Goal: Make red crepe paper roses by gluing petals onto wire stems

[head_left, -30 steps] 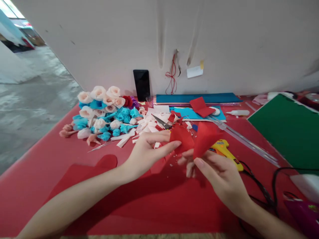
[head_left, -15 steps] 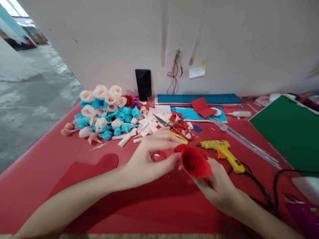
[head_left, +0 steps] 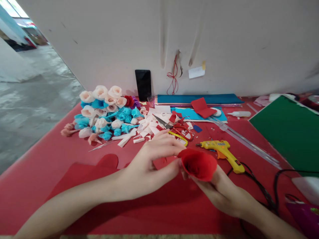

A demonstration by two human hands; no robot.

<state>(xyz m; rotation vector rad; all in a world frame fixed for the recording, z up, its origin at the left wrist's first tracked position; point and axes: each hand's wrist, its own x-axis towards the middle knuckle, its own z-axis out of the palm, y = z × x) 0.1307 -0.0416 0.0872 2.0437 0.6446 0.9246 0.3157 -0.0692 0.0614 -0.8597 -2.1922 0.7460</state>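
a red paper rose [head_left: 199,166] is held above the red tabletop [head_left: 45,159], its base clasped by the right hand [head_left: 219,191]; a petal [head_left: 185,153] at its left rim is pinched by the left hand [head_left: 146,162]. compared with half a second ago, the rose appears wider, so a fuller outer layer is suggested. movement beyond is bounded by scissors [head_left: 165,124] and a glue gun [head_left: 225,149]; toward the near edge, open room is offered.

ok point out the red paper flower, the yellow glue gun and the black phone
red paper flower [head_left: 198,165]: head view, inside its cupped petals
yellow glue gun [head_left: 226,150]: head view, body near the top of the handle
black phone [head_left: 143,85]: head view, middle of its dark face
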